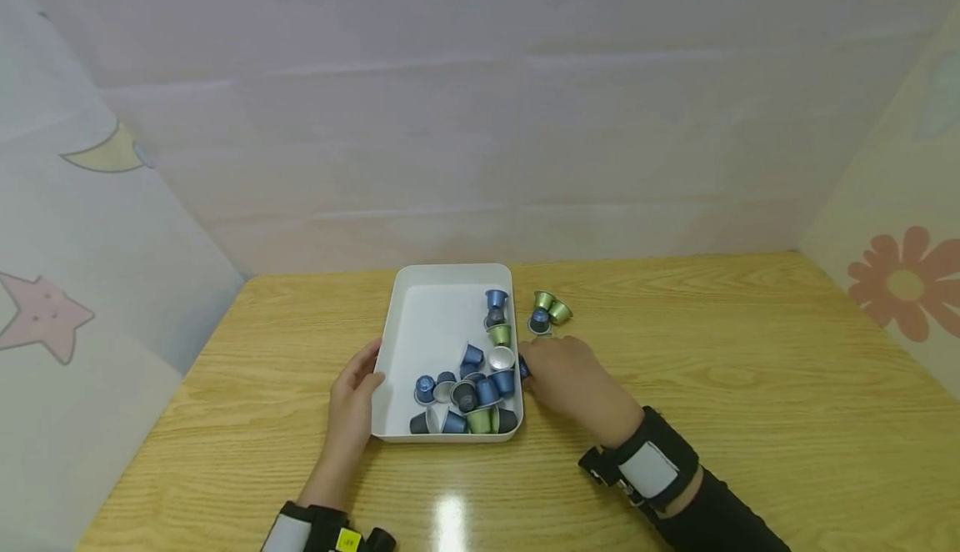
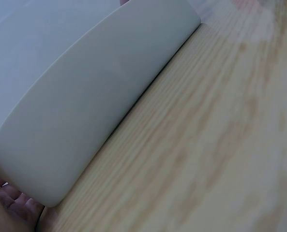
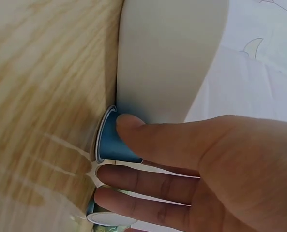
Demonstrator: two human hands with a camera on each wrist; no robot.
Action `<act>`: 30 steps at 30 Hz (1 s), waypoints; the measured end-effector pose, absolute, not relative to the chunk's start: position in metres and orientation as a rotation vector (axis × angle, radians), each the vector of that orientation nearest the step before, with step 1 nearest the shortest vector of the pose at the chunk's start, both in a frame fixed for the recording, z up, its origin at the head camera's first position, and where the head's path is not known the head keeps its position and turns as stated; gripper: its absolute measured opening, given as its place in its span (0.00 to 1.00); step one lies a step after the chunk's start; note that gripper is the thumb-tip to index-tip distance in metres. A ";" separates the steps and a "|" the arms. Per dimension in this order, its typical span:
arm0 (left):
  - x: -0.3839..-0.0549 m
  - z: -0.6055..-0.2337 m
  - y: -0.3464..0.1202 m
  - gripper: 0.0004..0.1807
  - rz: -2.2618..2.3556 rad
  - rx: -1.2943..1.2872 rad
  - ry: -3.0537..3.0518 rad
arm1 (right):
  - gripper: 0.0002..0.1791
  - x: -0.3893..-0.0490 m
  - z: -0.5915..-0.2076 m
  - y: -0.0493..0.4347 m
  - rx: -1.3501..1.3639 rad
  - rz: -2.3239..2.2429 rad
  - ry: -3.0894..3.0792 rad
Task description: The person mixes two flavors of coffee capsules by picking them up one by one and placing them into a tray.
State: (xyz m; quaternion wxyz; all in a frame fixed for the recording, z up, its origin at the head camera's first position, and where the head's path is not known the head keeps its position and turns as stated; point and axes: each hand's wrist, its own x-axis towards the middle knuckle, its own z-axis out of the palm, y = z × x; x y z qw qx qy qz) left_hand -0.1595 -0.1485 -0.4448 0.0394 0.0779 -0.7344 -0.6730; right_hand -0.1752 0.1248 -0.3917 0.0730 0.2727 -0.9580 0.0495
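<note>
A white tray [image 1: 431, 310] lies on the table, with several blue, green, dark and silver coffee capsules [image 1: 486, 390] gathered toward its right side and near end. My left hand [image 1: 352, 402] grips the tray's left side, its thumb at the rim; the left wrist view shows mostly the tray's outer wall [image 2: 99, 92]. Just outside the right wall, my right hand [image 1: 573, 377] pinches a blue coffee capsule [image 3: 115, 141]. That capsule's flanged end is down at the table, with my thumb [image 3: 131, 124] against its side. Part of the grip is hidden behind the capsule.
Right of the tray's far half, green capsules [image 1: 559, 312] and a blue capsule [image 1: 539, 320] stand close together on the wooden table [image 1: 712, 352]. Beyond the table's far edge rises a pale wall [image 1: 480, 160]; decorated side walls flank it.
</note>
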 end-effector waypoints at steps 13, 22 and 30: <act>-0.160 -0.444 -0.148 0.24 -2.065 0.243 -2.255 | 0.10 -0.175 -0.380 0.132 0.759 0.165 -2.907; -0.160 -0.445 -0.148 0.24 -2.069 0.243 -2.253 | 0.07 -0.175 -0.365 0.136 0.727 0.154 -2.963; -0.159 -0.445 -0.149 0.24 -2.057 0.248 -2.259 | 0.10 -0.172 -0.357 0.133 0.738 0.117 -2.960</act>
